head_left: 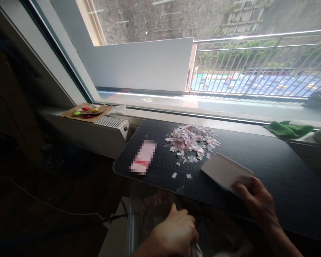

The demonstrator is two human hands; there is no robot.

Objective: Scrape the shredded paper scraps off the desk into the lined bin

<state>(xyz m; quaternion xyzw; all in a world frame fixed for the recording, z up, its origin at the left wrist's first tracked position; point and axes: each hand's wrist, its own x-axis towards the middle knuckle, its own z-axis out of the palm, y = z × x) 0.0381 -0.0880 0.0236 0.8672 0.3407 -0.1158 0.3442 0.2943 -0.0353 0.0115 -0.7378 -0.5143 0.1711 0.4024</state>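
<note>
My right hand (259, 200) grips the near right end of a flat white rectangular board (226, 171), tilted over the dark table (155, 182). Whether the board has raised edges, I cannot tell. Just beyond it lies a loose heap of small cut paper pieces (187, 137), white and pinkish, with a few strays nearer the table's front edge. Below that edge, my left hand (173, 228) is over a clear plastic bin (131, 221), its fingers curled. What those fingers hold, if anything, is hidden.
A pink slip with a red band (143, 157), blurred out, lies on the table's left. On the sill are a green cloth (289, 129) and cardboard (69, 113) with small coloured items (86, 109). A radiator (112, 123) stands at left, below the window.
</note>
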